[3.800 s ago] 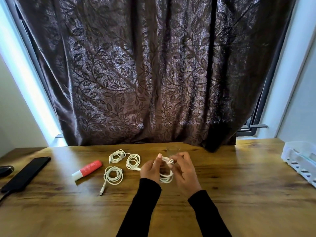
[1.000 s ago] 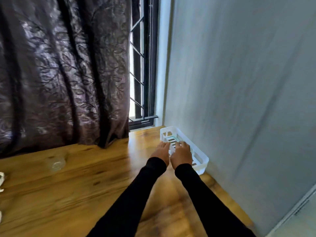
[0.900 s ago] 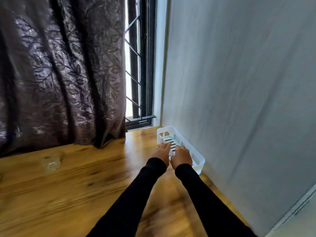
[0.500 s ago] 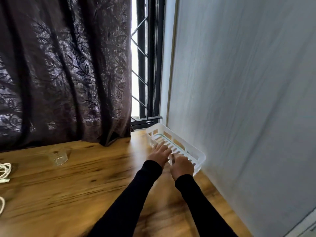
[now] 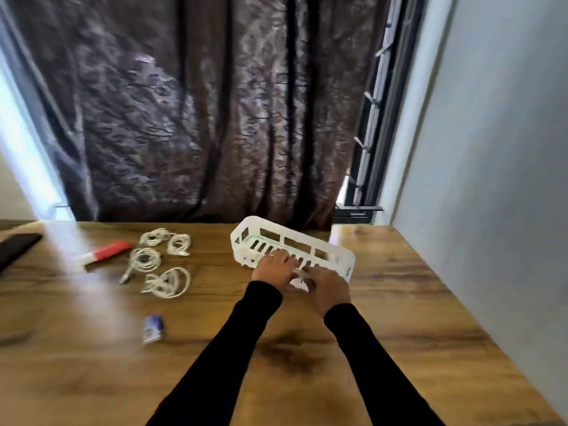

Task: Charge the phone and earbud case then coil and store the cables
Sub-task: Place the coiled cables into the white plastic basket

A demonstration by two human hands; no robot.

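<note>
A white slotted plastic basket (image 5: 307,241) sits slanted on the wooden table (image 5: 399,318), right of centre. My left hand (image 5: 275,269) and my right hand (image 5: 327,285) both grip its near long wall, side by side. Several coiled white cables lie to the left: one coil (image 5: 167,282) nearest me, another (image 5: 143,259) behind it, and two more (image 5: 166,239) further back. The dark phone (image 5: 15,249) lies at the far left edge. The image is motion-blurred.
A red and white tube (image 5: 104,252) lies left of the coils. A small blue and white object (image 5: 152,329) sits nearer me. A dark patterned curtain (image 5: 199,118) hangs behind the table. A grey wall (image 5: 491,179) runs along the table's right side.
The basket has come away from the right wall towards the middle of the table, still held by both hands. The view has swung left, and the cable coils are back in sight.
</note>
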